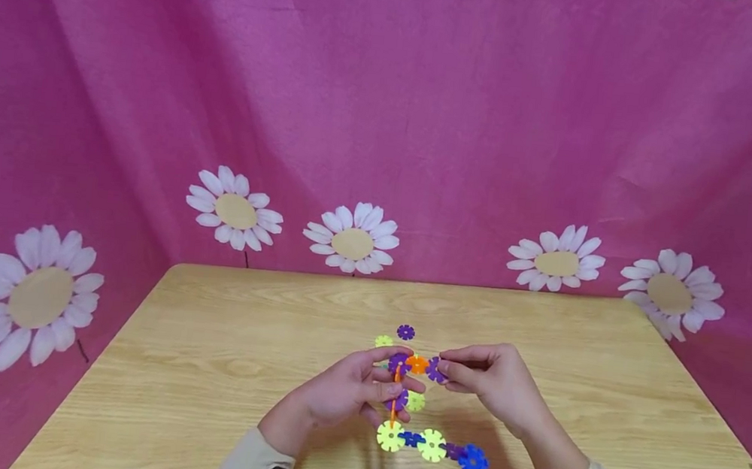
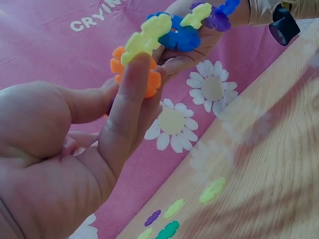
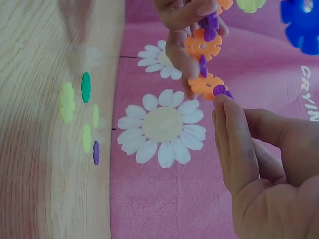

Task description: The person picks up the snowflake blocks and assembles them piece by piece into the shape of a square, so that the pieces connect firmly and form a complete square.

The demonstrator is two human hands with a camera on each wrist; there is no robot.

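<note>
A chain of notched plastic interlocking discs is held above the table between both hands. My left hand grips its side, thumb and fingers around the purple disc and orange discs. At the upper right end, my right hand pinches a purple disc between thumb and fingers. That disc meets an orange disc; the right wrist view shows the purple disc at the orange one's edge. From the chain's lower end, yellow and blue discs run right to a large blue disc. Fingers partly hide the left side.
Several loose discs lie flat on the wooden table beyond the hands, among them a purple disc, a yellow disc and a green disc. A pink cloth with printed daisies hangs behind the table and along its sides.
</note>
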